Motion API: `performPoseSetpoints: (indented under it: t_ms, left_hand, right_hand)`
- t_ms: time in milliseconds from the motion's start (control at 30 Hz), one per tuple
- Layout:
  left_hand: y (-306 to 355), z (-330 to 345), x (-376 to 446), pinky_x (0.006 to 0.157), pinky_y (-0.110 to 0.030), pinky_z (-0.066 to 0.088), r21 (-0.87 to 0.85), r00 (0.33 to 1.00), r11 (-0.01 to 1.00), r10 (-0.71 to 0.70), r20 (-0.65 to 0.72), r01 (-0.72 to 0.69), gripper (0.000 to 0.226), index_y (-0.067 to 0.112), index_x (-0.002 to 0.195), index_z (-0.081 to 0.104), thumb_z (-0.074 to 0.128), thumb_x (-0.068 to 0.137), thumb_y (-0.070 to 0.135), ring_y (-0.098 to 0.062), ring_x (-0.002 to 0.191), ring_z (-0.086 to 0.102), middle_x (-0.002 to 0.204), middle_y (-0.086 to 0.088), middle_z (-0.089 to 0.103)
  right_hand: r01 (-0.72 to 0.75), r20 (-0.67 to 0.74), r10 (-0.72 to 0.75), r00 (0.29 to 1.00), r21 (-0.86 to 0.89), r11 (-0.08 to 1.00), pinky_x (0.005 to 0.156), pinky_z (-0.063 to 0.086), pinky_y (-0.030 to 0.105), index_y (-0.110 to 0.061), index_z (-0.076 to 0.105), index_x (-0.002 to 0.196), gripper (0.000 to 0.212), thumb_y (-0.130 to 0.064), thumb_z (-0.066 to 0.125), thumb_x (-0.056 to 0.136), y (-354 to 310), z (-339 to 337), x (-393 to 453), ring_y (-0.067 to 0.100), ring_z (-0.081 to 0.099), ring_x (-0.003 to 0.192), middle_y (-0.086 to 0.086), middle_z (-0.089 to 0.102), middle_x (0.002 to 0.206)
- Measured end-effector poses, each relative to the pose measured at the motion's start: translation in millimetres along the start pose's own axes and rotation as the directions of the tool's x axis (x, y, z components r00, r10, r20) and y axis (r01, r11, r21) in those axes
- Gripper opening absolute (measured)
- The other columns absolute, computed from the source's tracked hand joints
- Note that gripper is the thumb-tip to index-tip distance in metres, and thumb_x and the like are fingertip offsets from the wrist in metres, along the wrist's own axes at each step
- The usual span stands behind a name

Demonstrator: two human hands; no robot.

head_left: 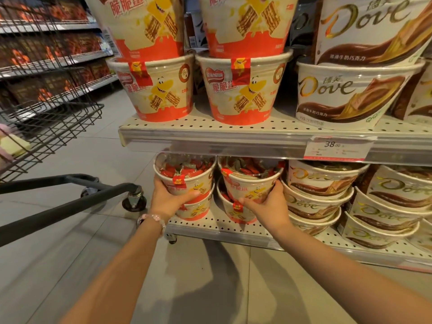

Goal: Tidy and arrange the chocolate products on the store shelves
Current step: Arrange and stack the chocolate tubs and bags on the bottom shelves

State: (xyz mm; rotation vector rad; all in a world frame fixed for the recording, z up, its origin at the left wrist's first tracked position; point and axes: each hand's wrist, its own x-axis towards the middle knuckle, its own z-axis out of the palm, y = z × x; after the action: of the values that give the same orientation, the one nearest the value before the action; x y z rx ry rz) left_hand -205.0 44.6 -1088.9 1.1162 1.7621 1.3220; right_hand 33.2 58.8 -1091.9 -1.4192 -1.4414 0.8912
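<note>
Lower shelf [210, 226]: stacked wafer tubs [187, 181] between both hands [167, 198]

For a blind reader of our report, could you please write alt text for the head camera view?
On a store's lower shelf, the left hand and right hand each grip the top tub of two side-by-side stacks of red-and-cream wafer chocolate tubs. Dove tubs stand to the right; a black cart stands left.

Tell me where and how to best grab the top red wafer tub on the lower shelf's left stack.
Probably grip the top red wafer tub by its tapered side wall just under the rim, coming from the aisle-side front. The upper shelf hangs close above its clear lid, and the neighbouring stack crowds its right. The left hand already holds it this way.
</note>
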Motion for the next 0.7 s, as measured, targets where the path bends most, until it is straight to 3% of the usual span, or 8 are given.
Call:
performPoseSetpoints:
  t_ms: [100,300,533,700]
  left_hand:
    - [-0.5,-2.4,-0.8,0.089,-0.038,0.05,0.019,1.0,1.0,0.005,-0.007,-0.005,0.107,0.025,0.133,0.035,0.086,0.042,0.04,-0.017,0.112,0.055,0.12,0.007,0.055]
    - [-2.8,-7.7,-0.6,0.091,-0.041,0.051,-0.01,0.999,1.0,0.0,-0.054,0.0,0.11,0.026,0.133,0.035,0.087,0.038,0.044,-0.016,0.111,0.056,0.123,0.004,0.056]
    - [-1.7,0.0,0.0,0.09,-0.044,0.052,0.037,0.997,0.999,-0.021,-0.072,0.024,0.118,0.029,0.132,0.032,0.084,0.031,0.06,-0.014,0.105,0.058,0.112,0.012,0.057]
    - [0.3,4.6,0.4,0.093,-0.045,0.05,0.024,0.996,0.998,-0.047,-0.079,0.049,0.114,0.024,0.134,0.032,0.087,0.037,0.049,-0.014,0.104,0.057,0.11,0.011,0.056]
  right_hand:
    - [-0.052,-0.043,0.053,0.998,0.038,0.998,0.101,0.044,0.038,-0.008,0.035,0.13,0.081,-0.024,0.084,0.067,-2.3,5.6,6.3,0.022,0.052,0.121,0.006,0.053,0.129]
    - [-0.032,-0.023,0.032,0.999,-0.016,0.999,0.096,0.046,0.034,-0.009,0.038,0.127,0.076,-0.028,0.082,0.069,-2.4,8.1,10.1,0.021,0.053,0.119,0.005,0.055,0.128]
    - [-0.024,0.002,0.024,1.0,-0.036,0.999,0.096,0.048,0.035,-0.011,0.037,0.128,0.075,-0.031,0.081,0.07,1.6,6.6,12.1,0.021,0.054,0.119,0.004,0.055,0.128]
    - [-0.064,0.029,0.064,0.998,0.007,0.998,0.097,0.048,0.035,-0.011,0.038,0.126,0.077,-0.03,0.083,0.067,3.4,3.7,15.0,0.02,0.054,0.118,0.005,0.056,0.127]
